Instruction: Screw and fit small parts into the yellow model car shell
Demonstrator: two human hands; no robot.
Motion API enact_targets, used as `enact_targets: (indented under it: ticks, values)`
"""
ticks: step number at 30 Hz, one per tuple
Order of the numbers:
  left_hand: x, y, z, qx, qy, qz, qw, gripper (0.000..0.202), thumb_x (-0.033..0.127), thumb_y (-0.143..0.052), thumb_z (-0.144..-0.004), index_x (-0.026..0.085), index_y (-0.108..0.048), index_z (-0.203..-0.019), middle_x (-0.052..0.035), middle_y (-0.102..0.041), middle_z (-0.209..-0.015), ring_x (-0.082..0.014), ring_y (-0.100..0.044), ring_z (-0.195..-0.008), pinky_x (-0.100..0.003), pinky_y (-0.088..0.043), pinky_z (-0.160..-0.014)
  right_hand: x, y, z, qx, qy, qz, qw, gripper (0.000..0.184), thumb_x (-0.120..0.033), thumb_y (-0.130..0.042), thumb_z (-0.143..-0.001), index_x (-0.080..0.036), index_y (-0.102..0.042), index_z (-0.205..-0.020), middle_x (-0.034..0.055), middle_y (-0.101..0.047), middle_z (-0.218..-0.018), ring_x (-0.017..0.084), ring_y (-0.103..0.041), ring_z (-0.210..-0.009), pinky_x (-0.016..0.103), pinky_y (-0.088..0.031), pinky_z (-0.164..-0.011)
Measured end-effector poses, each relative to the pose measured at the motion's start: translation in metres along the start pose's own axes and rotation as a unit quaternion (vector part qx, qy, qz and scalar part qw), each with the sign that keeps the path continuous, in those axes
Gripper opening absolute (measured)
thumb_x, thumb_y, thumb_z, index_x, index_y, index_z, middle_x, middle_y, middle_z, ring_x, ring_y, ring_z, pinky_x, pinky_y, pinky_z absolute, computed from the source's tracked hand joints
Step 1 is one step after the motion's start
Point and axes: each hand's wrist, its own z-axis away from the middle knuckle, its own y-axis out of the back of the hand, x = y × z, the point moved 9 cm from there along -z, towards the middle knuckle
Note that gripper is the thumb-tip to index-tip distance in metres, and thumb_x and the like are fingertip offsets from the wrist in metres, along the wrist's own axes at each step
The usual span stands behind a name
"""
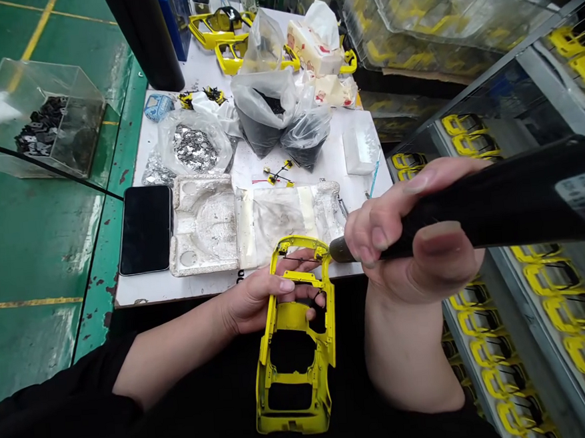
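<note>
Left hand: clamped on a yellow plastic car body shell — just off the white workbench's near edge
Right hand: closed on a black electric screwdriver — tip at shell's far right corner

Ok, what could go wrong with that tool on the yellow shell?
The tip of the black handheld tool sits at a corner of the yellow model car shell, so a slip could mark the paint. Only the left hand steadies the shell, so pressure might flex or crack its thin frame.
</note>
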Motion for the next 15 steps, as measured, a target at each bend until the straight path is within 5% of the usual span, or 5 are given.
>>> enact_targets:
  ticks: [6, 15]
  values:
    - [-0.001, 0.001, 0.000, 0.008, 0.006, -0.008, 1.000, 0.070, 0.029, -0.094, -0.079, 0.026, -0.067, -0.143, -0.0122, -0.067, -0.134, -0.0295, -0.073, -0.111, -0.041, -0.061, -0.092, -0.003, 0.000, 0.002, 0.020, -0.010, -0.011, 1.000, 0.040, -0.058, -0.095, -0.086, -0.033, -0.064, -0.091, -0.0078, -0.047, -0.064, 0.009, -0.034, -0.035, 0.028, -0.032, -0.033]
    - [-0.001, 0.000, 0.000, 0.007, 0.003, -0.004, 1.000, 0.068, 0.029, -0.094, -0.080, 0.026, -0.065, -0.142, -0.0122, -0.068, -0.133, -0.0291, -0.073, -0.111, -0.040, -0.060, -0.091, 0.004, 0.005, 0.011, 0.030, -0.030, 0.038, 0.998, 0.040, -0.066, -0.091, -0.088, -0.039, -0.066, -0.104, -0.0058, -0.049, -0.067, 0.015, -0.042, -0.044, 0.034, -0.040, -0.043]
